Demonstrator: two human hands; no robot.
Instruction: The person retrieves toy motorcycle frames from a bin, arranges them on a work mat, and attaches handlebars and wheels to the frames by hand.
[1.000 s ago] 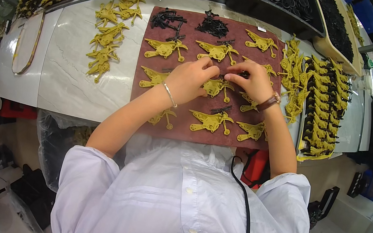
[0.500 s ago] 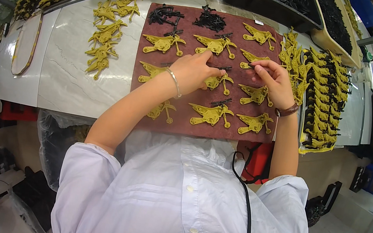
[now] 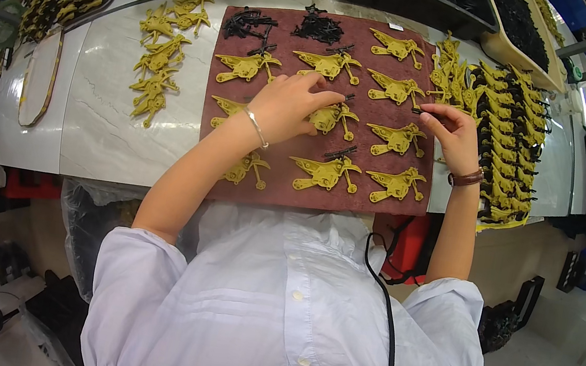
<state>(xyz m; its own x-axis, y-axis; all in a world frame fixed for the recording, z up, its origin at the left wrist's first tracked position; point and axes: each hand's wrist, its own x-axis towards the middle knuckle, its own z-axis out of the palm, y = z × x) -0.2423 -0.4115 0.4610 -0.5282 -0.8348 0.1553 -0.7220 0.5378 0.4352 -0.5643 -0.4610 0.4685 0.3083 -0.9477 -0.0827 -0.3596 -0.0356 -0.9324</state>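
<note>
My right hand (image 3: 458,139) pinches small black piece (image 3: 417,111) near mat's right edge. My left hand (image 3: 286,108), thumb and forefinger apart, over yellow part (image 3: 332,120) on red-brown mat (image 3: 275,180); can't tell grip.

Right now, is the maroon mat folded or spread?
Spread: the maroon mat lies flat, with yellow parts in rows across it and no fold visible.

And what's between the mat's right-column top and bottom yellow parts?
Head view: a second yellow part, a third yellow part below it, the right hand alongside.
</note>
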